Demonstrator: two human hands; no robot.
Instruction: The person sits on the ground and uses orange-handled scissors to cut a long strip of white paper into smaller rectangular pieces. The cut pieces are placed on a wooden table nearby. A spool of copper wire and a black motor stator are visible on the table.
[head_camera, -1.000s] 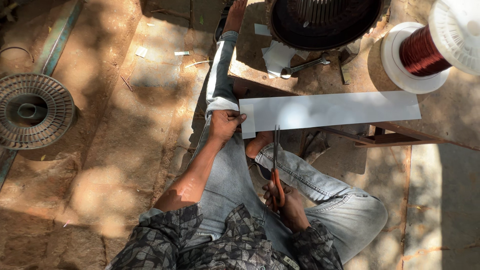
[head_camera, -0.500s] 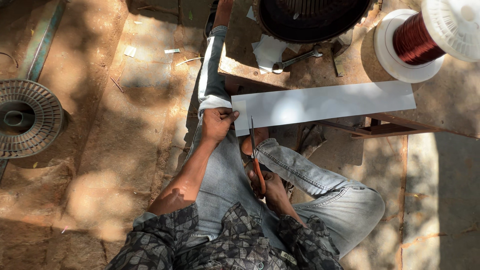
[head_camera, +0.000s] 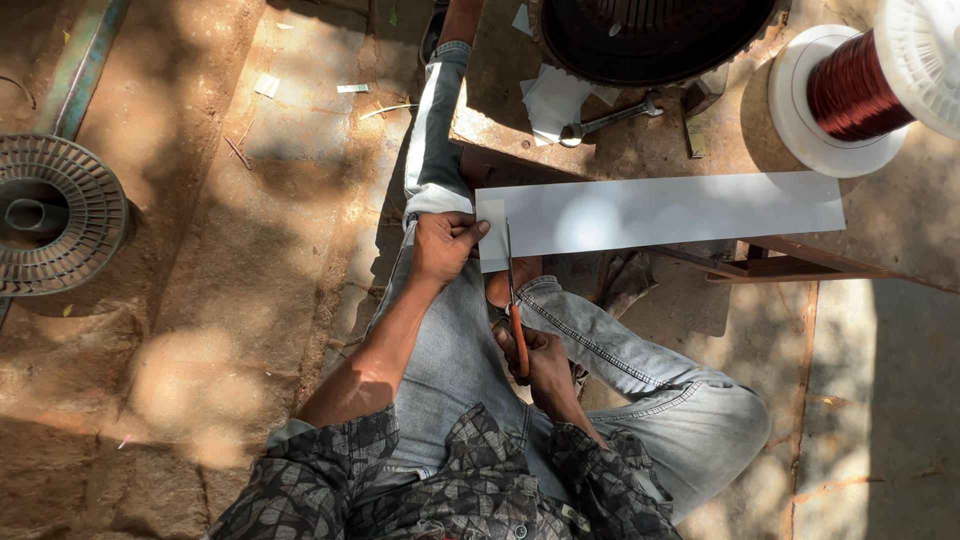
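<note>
Head view: dirt floor (head_camera: 200, 300); rusty bench (head_camera: 640, 150) sunlit.

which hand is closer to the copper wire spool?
Right. The right hand grips the scissors below the sheet, well down-left of the spool. The left hand pinches the sheet's left end, farther off across its whole length.

— Where is there room to pass?

— Left of the left hand (head_camera: 443, 245): bare stone floor (head_camera: 250, 230) runs far and left, with only the empty wire reel (head_camera: 50, 213) at the left edge.

— And to the right?

— Crowded. The white sheet (head_camera: 660, 213) spans it; beyond lie the wrench (head_camera: 610, 118), the dark round motor housing (head_camera: 650, 35) and the copper wire spool (head_camera: 855, 90) on the table (head_camera: 690, 150).

— Near side?

— The bent knee (head_camera: 700, 410) blocks it.
</note>
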